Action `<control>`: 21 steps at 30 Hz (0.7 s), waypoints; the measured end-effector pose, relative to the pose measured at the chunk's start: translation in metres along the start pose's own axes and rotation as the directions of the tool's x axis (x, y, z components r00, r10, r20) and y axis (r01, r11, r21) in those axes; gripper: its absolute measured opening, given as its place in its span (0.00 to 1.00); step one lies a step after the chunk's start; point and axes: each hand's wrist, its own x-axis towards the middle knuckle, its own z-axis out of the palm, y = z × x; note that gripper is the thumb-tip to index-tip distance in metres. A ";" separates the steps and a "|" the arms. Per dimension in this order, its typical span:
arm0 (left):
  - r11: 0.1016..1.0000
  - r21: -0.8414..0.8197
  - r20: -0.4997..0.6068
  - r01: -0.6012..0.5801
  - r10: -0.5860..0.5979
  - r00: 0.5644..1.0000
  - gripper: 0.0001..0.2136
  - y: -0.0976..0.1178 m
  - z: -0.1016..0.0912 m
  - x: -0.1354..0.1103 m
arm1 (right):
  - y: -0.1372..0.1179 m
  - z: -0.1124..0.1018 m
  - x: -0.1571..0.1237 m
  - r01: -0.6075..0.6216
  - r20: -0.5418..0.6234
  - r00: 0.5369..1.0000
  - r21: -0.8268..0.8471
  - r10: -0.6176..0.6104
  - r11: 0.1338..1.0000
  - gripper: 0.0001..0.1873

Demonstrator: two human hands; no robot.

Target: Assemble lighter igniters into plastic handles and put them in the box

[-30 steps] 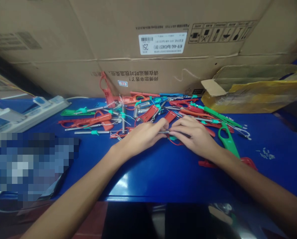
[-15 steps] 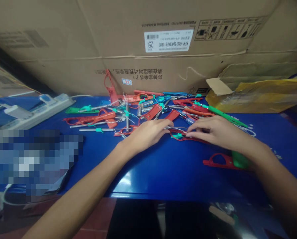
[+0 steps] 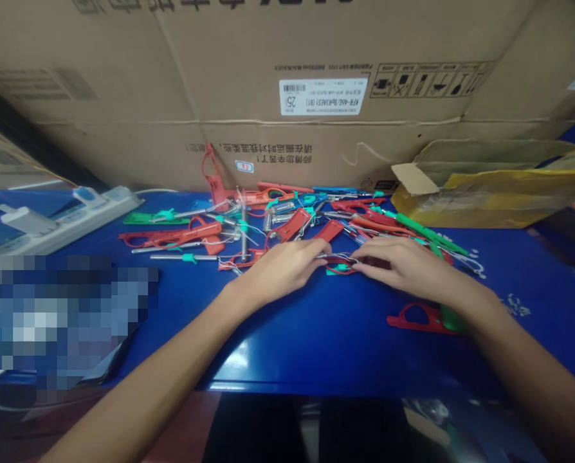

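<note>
My left hand and my right hand rest on a blue table, fingertips facing each other. Between them lies a red plastic seal with a teal clip and a thin wire. The fingers of both hands are curled and pinch the ends of this piece. Behind the hands spreads a pile of red, green and teal plastic seals with metal pins. A red handle piece and a green one lie partly under my right forearm.
A large cardboard box stands along the back of the table. A white power strip lies at the left, a yellow-brown bag and torn carton at the right. A blurred patch covers the near left.
My right hand has slid right and then back a little toward the left hand, drawing the red seal and wire out of the pile. The left hand has stayed nearly in place.
</note>
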 end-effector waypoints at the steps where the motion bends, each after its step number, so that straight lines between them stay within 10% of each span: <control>1: 1.000 0.004 -0.009 0.007 -0.007 1.000 0.10 0.000 0.000 0.000 | 0.000 0.000 0.000 -0.006 -0.018 1.000 -0.013 0.005 1.000 0.13; 21: 0.997 -0.046 -0.088 0.067 -0.071 0.994 0.09 -0.004 -0.006 0.000 | -0.011 0.017 0.004 -0.096 -0.072 0.992 0.068 0.101 0.993 0.23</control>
